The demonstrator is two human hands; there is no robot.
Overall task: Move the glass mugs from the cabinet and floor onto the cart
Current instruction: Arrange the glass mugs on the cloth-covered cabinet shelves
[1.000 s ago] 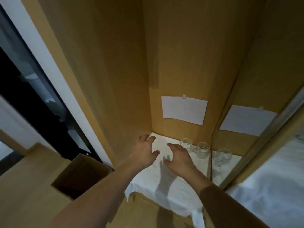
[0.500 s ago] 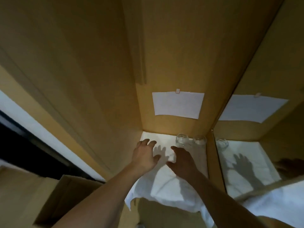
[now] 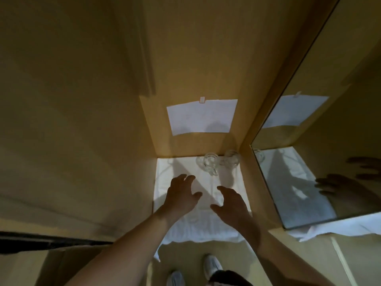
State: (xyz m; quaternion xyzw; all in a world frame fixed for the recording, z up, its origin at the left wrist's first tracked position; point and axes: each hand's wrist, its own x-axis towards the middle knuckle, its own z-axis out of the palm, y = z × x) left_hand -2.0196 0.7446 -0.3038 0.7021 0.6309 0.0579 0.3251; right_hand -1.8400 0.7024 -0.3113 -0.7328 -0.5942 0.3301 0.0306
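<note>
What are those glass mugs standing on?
The glass mugs stand on a white cloth spread over the cabinet shelf, at its back. The shelf surface beneath is covered by the cloth.

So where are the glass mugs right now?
In the head view, the glass mugs stand at the back right of the cabinet shelf, on the white cloth, below the taped paper, beyond both hands.

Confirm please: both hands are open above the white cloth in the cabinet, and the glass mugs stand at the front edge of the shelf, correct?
Not quite. In the head view the glass mugs stand at the back of the shelf, against the rear wall. The left hand and right hand are indeed open above the white cloth.
</note>
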